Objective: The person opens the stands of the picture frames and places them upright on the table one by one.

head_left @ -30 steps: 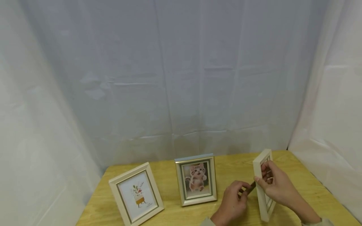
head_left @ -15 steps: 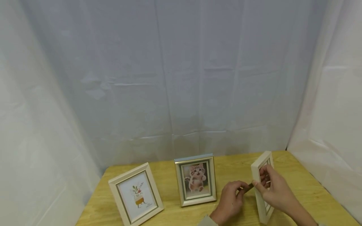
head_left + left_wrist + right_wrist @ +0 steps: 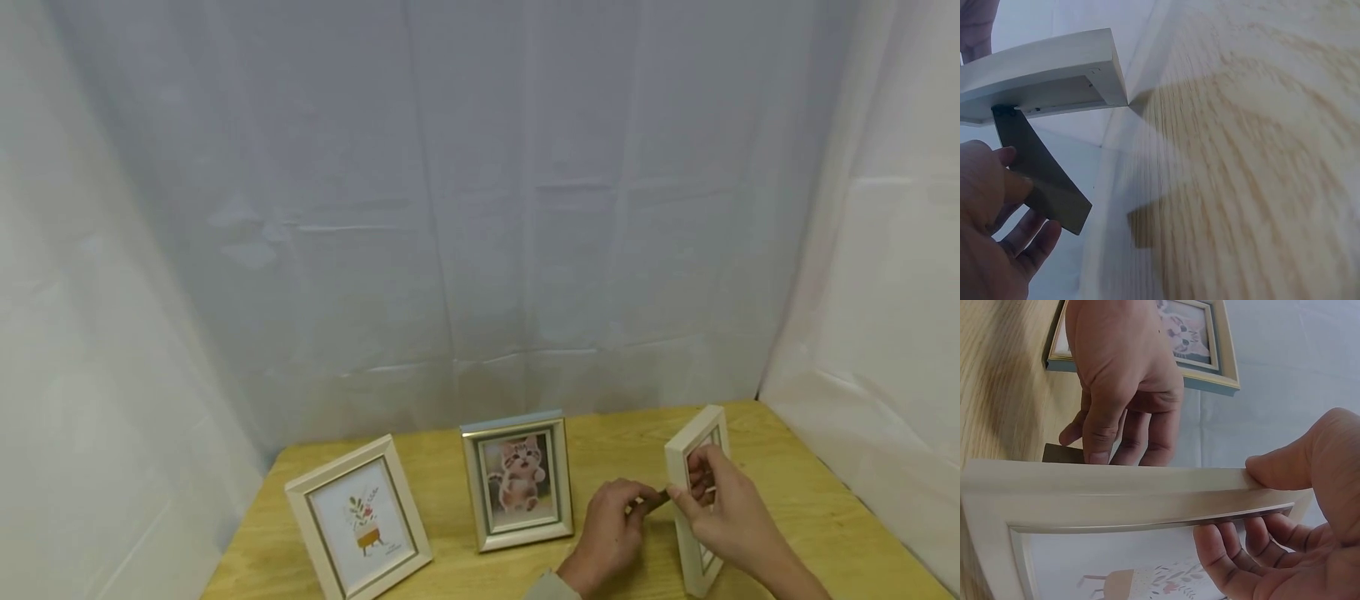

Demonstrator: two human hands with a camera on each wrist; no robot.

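A cream picture frame [image 3: 693, 429] stands nearly edge-on at the right of the wooden table. My right hand [image 3: 738, 517] grips its side, thumb on the outer edge and fingertips on the front by the inner gold lip. Behind the frame, my left hand [image 3: 611, 529] pinches the dark stand leg [image 3: 1054, 178], which slants out from the back. In the left wrist view the leg is swung away from the backing, its wide end free past the fingers. The frame's picture [image 3: 1116, 550], a plant in a brown pot on legs, shows partly in the right wrist view.
A gold and pale blue frame with a kitten picture [image 3: 517, 475] stands mid-table, left of my left hand. Farther left, another cream frame [image 3: 417, 517] with a potted plant picture leans back. White sheeting [image 3: 487, 208] hangs behind the table [image 3: 450, 575] and at both sides.
The frame on the right and my right hand have shifted slightly down and toward the left hand. Less of the stand leg shows in the head view. The other two frames stay put.
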